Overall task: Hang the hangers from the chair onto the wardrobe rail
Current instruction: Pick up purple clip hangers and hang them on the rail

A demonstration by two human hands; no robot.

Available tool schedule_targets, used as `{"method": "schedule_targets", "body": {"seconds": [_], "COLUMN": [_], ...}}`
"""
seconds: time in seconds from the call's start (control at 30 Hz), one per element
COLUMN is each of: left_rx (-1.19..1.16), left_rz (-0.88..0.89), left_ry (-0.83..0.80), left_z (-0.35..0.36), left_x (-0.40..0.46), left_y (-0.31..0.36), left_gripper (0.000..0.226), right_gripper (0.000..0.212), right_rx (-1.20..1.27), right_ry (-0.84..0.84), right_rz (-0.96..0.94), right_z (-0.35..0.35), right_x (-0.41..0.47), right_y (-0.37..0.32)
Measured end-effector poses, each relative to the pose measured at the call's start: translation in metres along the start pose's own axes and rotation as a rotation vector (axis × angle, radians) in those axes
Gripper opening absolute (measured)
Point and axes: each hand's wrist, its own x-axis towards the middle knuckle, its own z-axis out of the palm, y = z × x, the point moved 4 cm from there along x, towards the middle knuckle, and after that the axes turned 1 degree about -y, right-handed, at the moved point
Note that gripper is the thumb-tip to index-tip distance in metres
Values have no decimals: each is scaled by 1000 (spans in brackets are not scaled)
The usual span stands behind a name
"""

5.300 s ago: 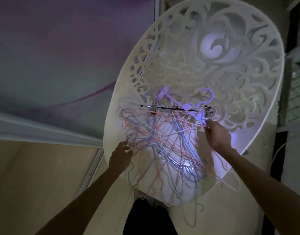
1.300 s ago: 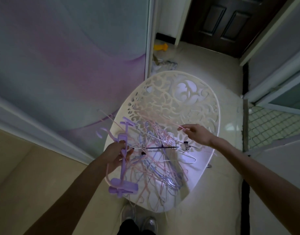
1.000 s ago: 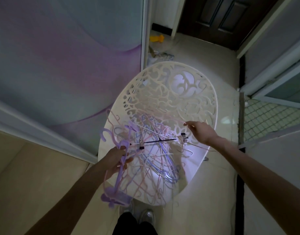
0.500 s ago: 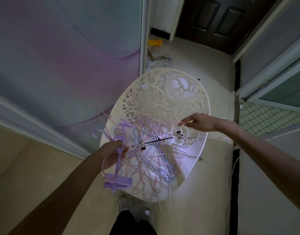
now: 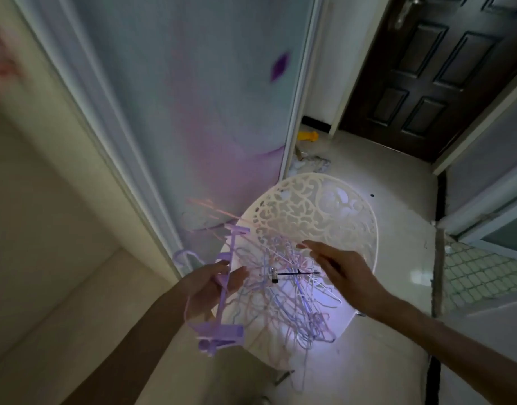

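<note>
While the left hand [image 5: 213,290] grips a purple clip hanger [image 5: 225,287] with its fingers curled round the bar, the right hand [image 5: 342,273] hovers with fingers straight and relaxed, holding nothing, over the tangle of pink, blue and white hangers [image 5: 289,290]. That pile lies on the seat of the white chair [image 5: 318,211], which stands on the floor beside the wardrobe door [image 5: 193,92]. A black clip hanger [image 5: 292,273] lies across the pile.

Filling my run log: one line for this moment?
left hand: holds purple clip hanger | right hand: open over hanger pile | chair: still loaded
</note>
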Motion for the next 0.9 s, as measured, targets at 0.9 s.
{"method": "schedule_targets", "body": {"seconds": [0.9], "left_rx": [236], "left_rz": [437], "left_ry": [115], "left_z": [-181], "left_x": [-340], "left_y": [-1], "left_gripper": [8], "right_gripper": [28], "right_rx": [275], "right_ry": [-105], "right_rz": [16], "right_z": [185], "right_x": [-8], "right_y": [-296]}}
